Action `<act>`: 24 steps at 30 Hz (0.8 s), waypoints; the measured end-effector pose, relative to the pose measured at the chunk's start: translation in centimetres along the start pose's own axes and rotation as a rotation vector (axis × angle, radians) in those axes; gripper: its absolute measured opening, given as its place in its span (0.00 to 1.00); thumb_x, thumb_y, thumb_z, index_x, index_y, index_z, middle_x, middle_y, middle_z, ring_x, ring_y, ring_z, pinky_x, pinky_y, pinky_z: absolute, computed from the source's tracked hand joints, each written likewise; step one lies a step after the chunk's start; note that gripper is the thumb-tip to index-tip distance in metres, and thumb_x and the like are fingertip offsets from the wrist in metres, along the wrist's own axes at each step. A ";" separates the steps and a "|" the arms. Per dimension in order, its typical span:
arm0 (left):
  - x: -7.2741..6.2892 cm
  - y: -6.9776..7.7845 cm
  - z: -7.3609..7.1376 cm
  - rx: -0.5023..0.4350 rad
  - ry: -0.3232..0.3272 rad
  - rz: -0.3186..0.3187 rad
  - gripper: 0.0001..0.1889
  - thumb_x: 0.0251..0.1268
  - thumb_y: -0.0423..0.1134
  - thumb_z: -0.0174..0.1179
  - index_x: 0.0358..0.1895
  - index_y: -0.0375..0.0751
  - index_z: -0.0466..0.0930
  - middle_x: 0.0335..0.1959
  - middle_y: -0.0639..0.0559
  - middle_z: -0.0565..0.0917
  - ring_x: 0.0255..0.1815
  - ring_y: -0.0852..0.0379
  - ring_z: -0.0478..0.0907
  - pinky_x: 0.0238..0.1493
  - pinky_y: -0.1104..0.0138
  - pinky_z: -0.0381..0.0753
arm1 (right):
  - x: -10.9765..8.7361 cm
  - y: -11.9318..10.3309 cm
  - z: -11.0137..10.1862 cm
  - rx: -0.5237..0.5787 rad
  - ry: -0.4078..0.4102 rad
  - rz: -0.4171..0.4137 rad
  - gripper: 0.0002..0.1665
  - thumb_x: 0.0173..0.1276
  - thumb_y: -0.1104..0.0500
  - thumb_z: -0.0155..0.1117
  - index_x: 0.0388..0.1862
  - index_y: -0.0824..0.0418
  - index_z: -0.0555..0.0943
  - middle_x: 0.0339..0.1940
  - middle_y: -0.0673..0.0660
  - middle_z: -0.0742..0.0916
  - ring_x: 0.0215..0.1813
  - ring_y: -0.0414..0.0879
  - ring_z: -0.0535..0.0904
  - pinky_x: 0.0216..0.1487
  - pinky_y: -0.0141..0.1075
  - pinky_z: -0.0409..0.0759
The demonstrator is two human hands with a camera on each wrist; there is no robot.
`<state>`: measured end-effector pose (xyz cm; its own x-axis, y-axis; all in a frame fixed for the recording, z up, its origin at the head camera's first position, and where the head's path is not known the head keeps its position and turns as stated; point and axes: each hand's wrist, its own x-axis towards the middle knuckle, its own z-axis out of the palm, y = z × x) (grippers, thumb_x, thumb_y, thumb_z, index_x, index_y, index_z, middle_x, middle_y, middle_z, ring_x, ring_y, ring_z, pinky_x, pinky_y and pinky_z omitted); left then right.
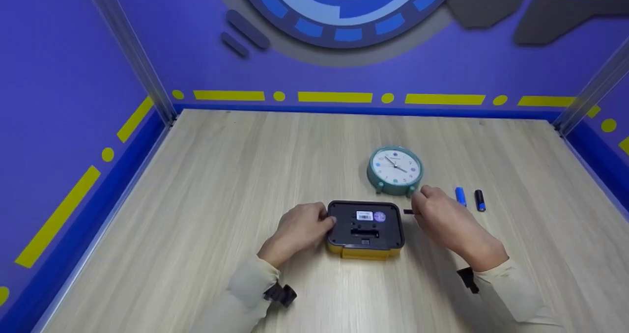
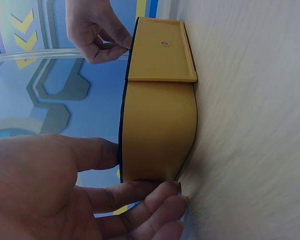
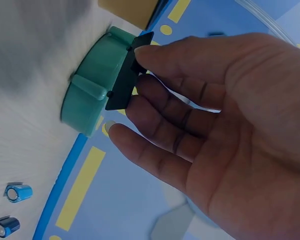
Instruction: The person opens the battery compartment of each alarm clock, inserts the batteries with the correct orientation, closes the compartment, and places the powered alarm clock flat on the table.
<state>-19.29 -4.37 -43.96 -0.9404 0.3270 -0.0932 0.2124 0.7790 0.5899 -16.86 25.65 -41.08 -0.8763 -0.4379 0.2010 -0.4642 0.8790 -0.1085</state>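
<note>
A yellow clock [image 1: 371,253] with a black back lies face down on the table, its long battery slot [image 1: 364,233] uncovered. Whether anything sits in the dark slot is too small to tell. My left hand [image 1: 302,227] grips the clock's left end, thumb on the back's edge and fingers against the yellow side [image 2: 157,130]. To the right of the clock, my right hand [image 1: 440,220] pinches a flat black battery cover [image 3: 122,80] between thumb and fingers, held off the table. Just beyond that hand stands a round green alarm clock [image 1: 395,168], dial up.
A blue battery [image 1: 460,196] and a black-and-blue battery [image 1: 480,200] lie to the right of the green clock, close by my right hand. Blue panels [image 1: 339,77] with yellow marks wall off the wooden table [image 1: 236,166] at the back and sides.
</note>
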 end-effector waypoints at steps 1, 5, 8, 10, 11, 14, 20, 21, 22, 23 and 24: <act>0.0 0.0 0.0 -0.001 -0.001 0.001 0.11 0.74 0.45 0.65 0.34 0.44 0.81 0.27 0.55 0.79 0.29 0.56 0.74 0.34 0.60 0.72 | 0.0 0.1 0.1 0.002 -0.011 0.006 0.09 0.66 0.73 0.74 0.36 0.66 0.81 0.30 0.54 0.77 0.32 0.47 0.74 0.33 0.41 0.81; 0.0 0.0 0.0 -0.006 -0.004 0.000 0.11 0.74 0.45 0.65 0.34 0.43 0.81 0.27 0.55 0.79 0.29 0.56 0.74 0.34 0.60 0.72 | 0.1 0.3 0.4 -0.002 -0.049 0.013 0.09 0.67 0.73 0.74 0.38 0.66 0.81 0.30 0.55 0.78 0.33 0.48 0.75 0.34 0.41 0.82; 0.0 0.0 0.0 -0.007 -0.007 -0.003 0.11 0.75 0.45 0.65 0.34 0.44 0.81 0.27 0.55 0.79 0.29 0.56 0.74 0.34 0.61 0.72 | 0.1 0.6 0.7 -0.014 -0.056 -0.004 0.09 0.67 0.73 0.73 0.38 0.67 0.80 0.30 0.55 0.77 0.32 0.48 0.75 0.34 0.42 0.82; 0.0 0.0 0.0 -0.010 -0.010 -0.005 0.11 0.75 0.45 0.64 0.34 0.44 0.81 0.27 0.55 0.79 0.29 0.56 0.74 0.34 0.61 0.71 | 0.0 0.8 0.9 -0.022 -0.053 -0.018 0.09 0.66 0.74 0.73 0.37 0.67 0.80 0.29 0.55 0.77 0.32 0.48 0.75 0.33 0.42 0.81; 0.0 0.0 0.0 -0.010 -0.011 -0.007 0.11 0.75 0.45 0.64 0.34 0.45 0.81 0.27 0.55 0.78 0.30 0.56 0.74 0.34 0.61 0.71 | 0.0 0.8 1.1 -0.025 -0.054 -0.023 0.09 0.66 0.74 0.73 0.37 0.67 0.80 0.29 0.55 0.77 0.31 0.48 0.74 0.32 0.42 0.80; 0.0 0.0 0.0 -0.008 -0.012 -0.007 0.11 0.75 0.45 0.64 0.34 0.45 0.81 0.27 0.55 0.79 0.30 0.56 0.74 0.34 0.61 0.71 | 0.0 0.9 1.3 -0.038 -0.070 -0.028 0.10 0.66 0.74 0.73 0.38 0.67 0.79 0.30 0.56 0.76 0.32 0.48 0.74 0.32 0.42 0.79; 0.1 -0.1 0.1 -0.002 -0.007 -0.010 0.11 0.75 0.46 0.64 0.35 0.45 0.82 0.27 0.55 0.79 0.29 0.56 0.74 0.33 0.61 0.71 | -0.1 0.8 1.7 -0.077 -0.112 -0.020 0.10 0.67 0.76 0.71 0.39 0.69 0.78 0.30 0.57 0.74 0.31 0.49 0.71 0.31 0.43 0.78; 0.1 -0.1 0.1 -0.004 -0.009 -0.013 0.11 0.76 0.46 0.63 0.35 0.45 0.82 0.27 0.55 0.79 0.29 0.56 0.74 0.33 0.61 0.71 | -0.2 0.8 1.8 -0.082 -0.110 -0.023 0.10 0.67 0.76 0.71 0.40 0.70 0.78 0.30 0.57 0.74 0.31 0.49 0.71 0.31 0.43 0.78; 0.1 -0.1 0.1 -0.005 -0.010 -0.014 0.11 0.76 0.46 0.63 0.35 0.45 0.82 0.27 0.55 0.78 0.29 0.56 0.74 0.33 0.61 0.71 | -0.2 0.8 1.9 -0.090 -0.108 -0.025 0.10 0.67 0.77 0.71 0.40 0.70 0.78 0.30 0.58 0.74 0.31 0.49 0.71 0.31 0.43 0.78; 0.1 0.0 0.1 -0.005 -0.010 -0.013 0.11 0.76 0.46 0.63 0.35 0.45 0.82 0.27 0.55 0.78 0.29 0.56 0.74 0.33 0.61 0.71 | -0.2 0.8 2.0 -0.097 -0.105 -0.028 0.11 0.66 0.77 0.71 0.40 0.70 0.78 0.30 0.58 0.74 0.31 0.49 0.71 0.31 0.43 0.78; 0.1 0.0 0.1 -0.005 -0.011 -0.012 0.11 0.76 0.46 0.63 0.35 0.45 0.82 0.27 0.55 0.78 0.29 0.56 0.74 0.33 0.61 0.71 | -0.2 0.9 2.1 -0.103 -0.105 -0.029 0.11 0.66 0.78 0.71 0.40 0.70 0.78 0.30 0.58 0.74 0.31 0.50 0.71 0.31 0.43 0.78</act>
<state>-19.39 -4.32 -44.07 -0.9401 0.3230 -0.1093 0.1994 0.7805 0.5925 -17.38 26.08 -43.25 -0.8738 -0.4762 0.0987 -0.4787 0.8779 -0.0028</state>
